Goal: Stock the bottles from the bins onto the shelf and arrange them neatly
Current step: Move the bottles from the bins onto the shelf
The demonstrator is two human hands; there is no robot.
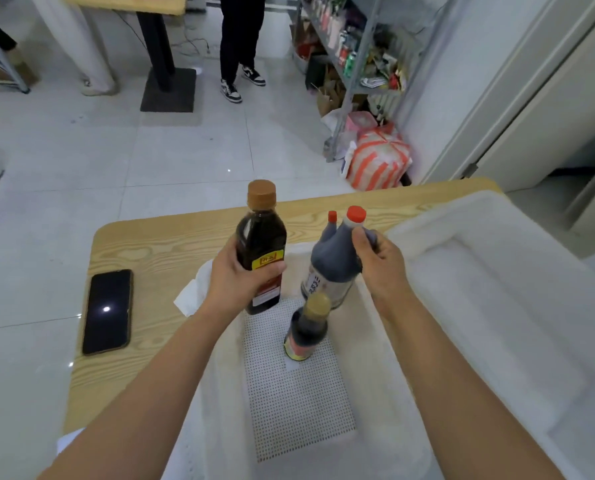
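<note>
"White plastic with rows of small holes, nearest of all: what is it?"

"The floor of a bin (299,393) on the counter (171,244). One small bottle (306,332) with a tan cap and dark contents stands upright on it, untouched."

"And the hands?"

"Both are just beyond that, above the far end of the bin. The left hand (240,275) is wrapped round the middle of a brown-capped bottle (261,247), dark, with a yellow and red label, held upright. The right hand (382,261) grips a red-capped jug (334,261) high up near its neck, and the jug tilts a little to the left. A second, smaller red cap shows just beside the first; I cannot tell whether it belongs to the same jug."

"Do the two touch?"

"No, they are near each other but apart."

"What else is on the counter?"

"A dark phone (107,311) lies flat to the left, screen up. A white sheet (192,292) sticks out from under the left edge of the bin. On the right sits a second white bin (497,271), just beside the first."

"Further off?"

"Pale floor tiles (150,150). To the right, an orange-striped bag (379,161) lies on the floor at the foot of a metal shelf (355,46), which carries bottles, cans and packets, blurred. Past that, a person (237,46) in dark trousers and black-and-white shoes stands beside the black pedestal of another table (166,74)."
</note>
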